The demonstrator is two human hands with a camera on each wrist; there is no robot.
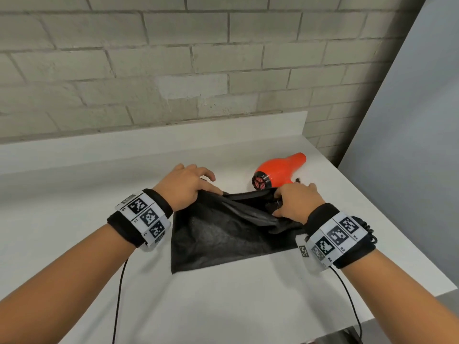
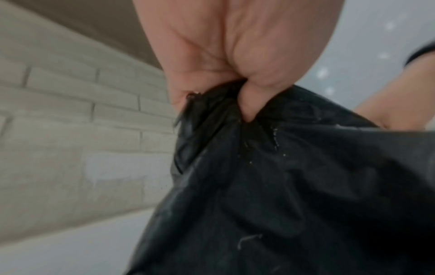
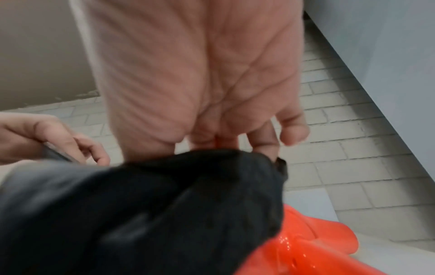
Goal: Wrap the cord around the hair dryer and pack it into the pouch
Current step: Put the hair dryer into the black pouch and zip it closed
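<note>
A black fabric pouch lies on the white counter, its mouth toward the wall. My left hand pinches the left end of the pouch's rim. My right hand grips the right end of that rim, and the pouch bunches under its fingers. The orange hair dryer lies just beyond the pouch, its rear grille facing me; the hair dryer shows below my right hand. A coiled black cord peeks out behind my right wrist.
A brick wall backs the counter behind a low upstand. A grey panel stands at the right, next to the counter's right edge. Thin black cables hang from both wristbands.
</note>
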